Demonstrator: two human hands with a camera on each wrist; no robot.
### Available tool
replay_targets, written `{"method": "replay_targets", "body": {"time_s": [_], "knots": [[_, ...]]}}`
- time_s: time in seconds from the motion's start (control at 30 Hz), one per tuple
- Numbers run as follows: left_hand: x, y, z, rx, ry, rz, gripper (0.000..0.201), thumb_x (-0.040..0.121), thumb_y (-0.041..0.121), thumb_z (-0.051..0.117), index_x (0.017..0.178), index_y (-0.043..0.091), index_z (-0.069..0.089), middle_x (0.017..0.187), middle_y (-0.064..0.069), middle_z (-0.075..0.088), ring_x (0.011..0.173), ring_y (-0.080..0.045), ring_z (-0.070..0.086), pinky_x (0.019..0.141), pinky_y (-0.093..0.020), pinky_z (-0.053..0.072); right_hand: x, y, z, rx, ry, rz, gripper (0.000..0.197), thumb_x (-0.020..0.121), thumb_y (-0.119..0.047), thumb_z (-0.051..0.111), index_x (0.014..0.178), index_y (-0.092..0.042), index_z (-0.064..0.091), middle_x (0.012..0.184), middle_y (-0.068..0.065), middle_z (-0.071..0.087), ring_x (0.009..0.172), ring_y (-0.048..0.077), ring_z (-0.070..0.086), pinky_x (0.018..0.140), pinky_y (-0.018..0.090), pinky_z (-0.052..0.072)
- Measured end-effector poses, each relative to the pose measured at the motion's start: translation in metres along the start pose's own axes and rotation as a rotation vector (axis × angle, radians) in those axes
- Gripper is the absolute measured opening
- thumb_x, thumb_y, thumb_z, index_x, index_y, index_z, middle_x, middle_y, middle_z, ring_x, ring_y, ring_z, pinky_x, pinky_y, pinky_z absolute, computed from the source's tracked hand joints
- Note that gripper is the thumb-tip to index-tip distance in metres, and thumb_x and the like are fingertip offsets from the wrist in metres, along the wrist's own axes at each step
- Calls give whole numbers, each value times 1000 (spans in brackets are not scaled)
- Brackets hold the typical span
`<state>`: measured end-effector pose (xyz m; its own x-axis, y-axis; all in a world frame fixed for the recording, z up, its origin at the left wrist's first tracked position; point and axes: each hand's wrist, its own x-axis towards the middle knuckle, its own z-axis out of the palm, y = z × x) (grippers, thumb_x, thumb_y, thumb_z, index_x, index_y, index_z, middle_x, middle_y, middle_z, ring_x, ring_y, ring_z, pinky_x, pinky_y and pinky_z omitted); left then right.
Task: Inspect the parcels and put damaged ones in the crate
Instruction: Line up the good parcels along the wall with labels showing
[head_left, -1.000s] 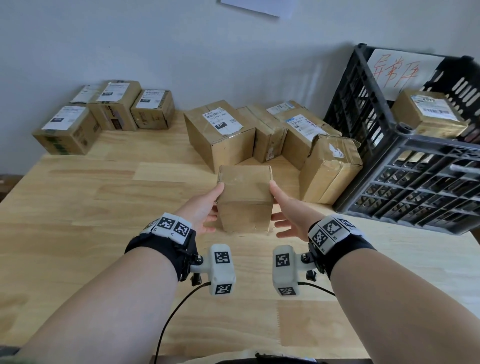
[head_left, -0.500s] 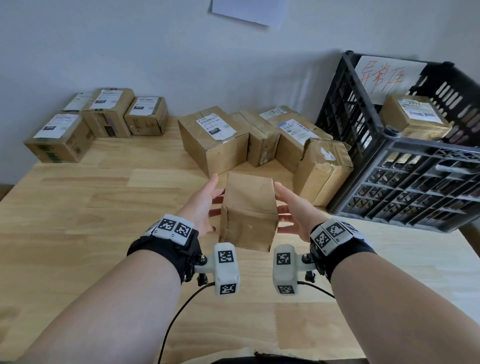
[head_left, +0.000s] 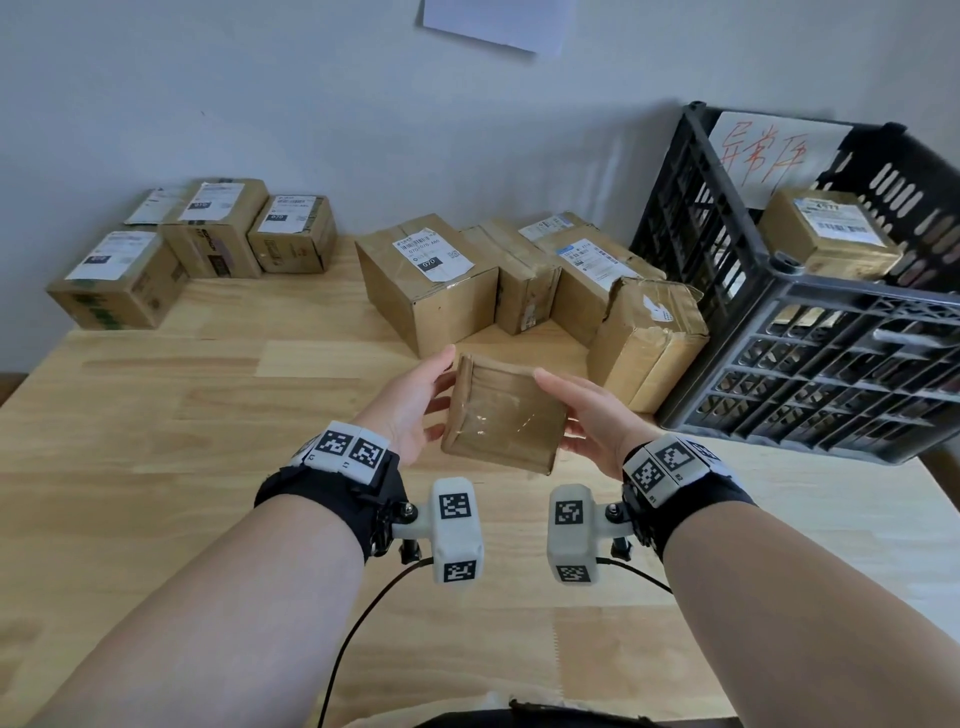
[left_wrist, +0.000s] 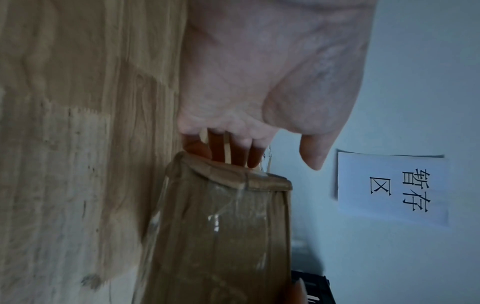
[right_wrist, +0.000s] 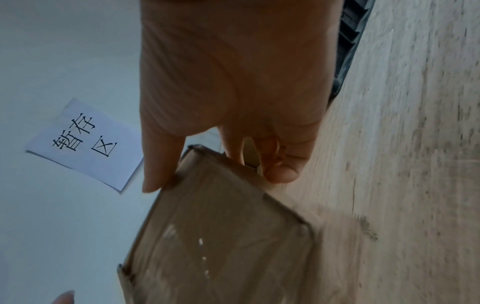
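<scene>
- Head view: a small taped parcel (head_left: 503, 422) is held up above the wooden table (head_left: 208, 415), between both hands, approx. in front of the person's middle.
- Left hand (head_left: 410, 413) is on the parcel's left side, thumb at the top far corner; fingers go under/behind the box, so I cannot tell how much they curl there.
- Left wrist view: fingertips (left_wrist: 205, 148) touch the parcel's end edge, thumb stays free and apart from it.
- Right hand (head_left: 592, 421) is on the right side; right wrist view shows the thumb on the taped face near a corner and the other fingers behind the edge, so it pinches the box.
- Key relation: the black crate (head_left: 810, 353) stands to the right of the parcel, near the right hand, w/ one labelled parcel already inside. The right hand is the nearer one for a drop there.
- Parcel is tilted, its big taped face turned up toward the head camera; tape looks wrinkled, but no clear tear is visible on this face.
- Judgement: inspection step, not finished; other faces probably need a look.
- Other boxes, incl. a crumpled parcel (head_left: 649, 338) beside the crate, rest on the table behind.
</scene>
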<state>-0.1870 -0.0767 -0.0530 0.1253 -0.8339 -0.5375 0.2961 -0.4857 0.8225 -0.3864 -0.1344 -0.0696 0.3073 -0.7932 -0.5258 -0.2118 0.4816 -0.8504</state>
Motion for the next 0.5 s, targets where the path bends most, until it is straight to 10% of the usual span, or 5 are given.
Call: {"method": "replay_targets", "body": {"time_s": [0.13, 0.27, 0.5], "knots": [[-1, 9, 0, 14, -7, 39, 29, 95, 45, 53, 98, 18, 65, 102, -4, 65, 83, -18, 59, 67, -31, 48, -2, -2, 4, 39, -17, -38, 46, 85, -30, 73, 126, -13, 59, 108, 3, 66, 90, 15, 62, 65, 24, 53], [-1, 13, 0, 67, 28, 51, 20, 94, 38, 59, 92, 19, 66, 90, 2, 66, 77, -14, 59, 66, -29, 44, 3, -2, 7, 72, 29, -28, 48, 82, -33, 77, 123, -14, 60, 120, 9, 65, 99, 20, 63, 85, 36, 58], [-4, 16, -1, 156, 7, -11, 28, 82, 30, 74, 109, 30, 67, 108, 5, 71, 106, -21, 61, 105, -52, 34, 3, -9, 6, 28, 134, -39, 54, 89, -64, 54, 119, -20, 61, 99, 8, 67, 79, 18, 57, 73, 31, 55]]}}
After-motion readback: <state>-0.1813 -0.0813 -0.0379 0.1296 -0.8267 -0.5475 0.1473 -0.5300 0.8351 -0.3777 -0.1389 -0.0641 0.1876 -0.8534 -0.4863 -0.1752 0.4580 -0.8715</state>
